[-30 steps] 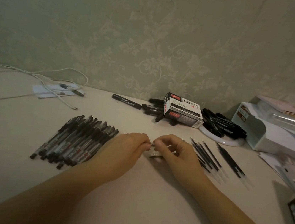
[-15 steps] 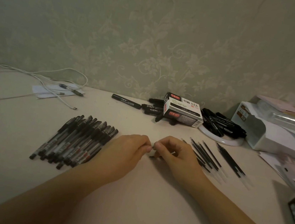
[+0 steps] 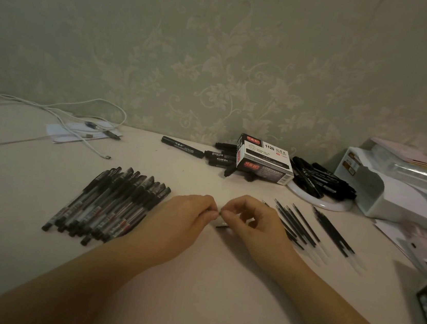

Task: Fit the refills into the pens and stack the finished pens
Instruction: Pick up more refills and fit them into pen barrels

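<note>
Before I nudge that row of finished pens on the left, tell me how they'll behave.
The finished pens look like round, slim barrels lying side by side, so a sideways push would probably set them rolling apart. They overlap loosely, so the row would likely scatter rather than slide as one. Being thin plastic, they are probably light and stiff.

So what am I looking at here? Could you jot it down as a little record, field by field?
left hand: fingertips pinch a small pen part, too hidden to identify
right hand: pinches the same part from the other side
finished pens: capped, lying side by side, left of the hands
loose refills: spread on the table, right of the hands
marker box: at the back by the wall, black markers beside it
white cable: back left
</note>
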Demonstrator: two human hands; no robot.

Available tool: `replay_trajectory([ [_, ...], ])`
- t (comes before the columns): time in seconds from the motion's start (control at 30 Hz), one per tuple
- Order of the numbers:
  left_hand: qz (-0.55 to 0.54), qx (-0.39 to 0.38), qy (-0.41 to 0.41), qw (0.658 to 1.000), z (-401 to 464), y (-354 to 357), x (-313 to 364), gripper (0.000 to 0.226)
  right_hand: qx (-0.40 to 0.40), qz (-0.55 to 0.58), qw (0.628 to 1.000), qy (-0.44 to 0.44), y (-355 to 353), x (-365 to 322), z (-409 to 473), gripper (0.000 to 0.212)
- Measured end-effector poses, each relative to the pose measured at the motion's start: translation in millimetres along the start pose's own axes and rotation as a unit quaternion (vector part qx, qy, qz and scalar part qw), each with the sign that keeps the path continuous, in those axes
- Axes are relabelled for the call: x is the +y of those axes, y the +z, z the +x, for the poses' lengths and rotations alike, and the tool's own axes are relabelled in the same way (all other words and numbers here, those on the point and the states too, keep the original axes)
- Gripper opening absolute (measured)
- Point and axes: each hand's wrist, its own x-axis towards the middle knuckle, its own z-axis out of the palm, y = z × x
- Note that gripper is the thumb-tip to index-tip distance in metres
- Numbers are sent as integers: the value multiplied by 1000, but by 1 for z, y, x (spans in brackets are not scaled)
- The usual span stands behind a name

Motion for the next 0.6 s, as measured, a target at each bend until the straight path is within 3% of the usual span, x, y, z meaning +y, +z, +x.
replay_trajectory([
  [0.13,-8,4,-3,1000,0,-1,1,17,7,16,1000,-1,0,-1,0,16],
  [0.43,-21,-3,3,1000,-1,-1,2,17,11,28,999,19,0,-3,0,2],
  [0.6,-19,-8,14,1000,-2,-2,2,15,36,54,998,26,-2,-4,2,10],
])
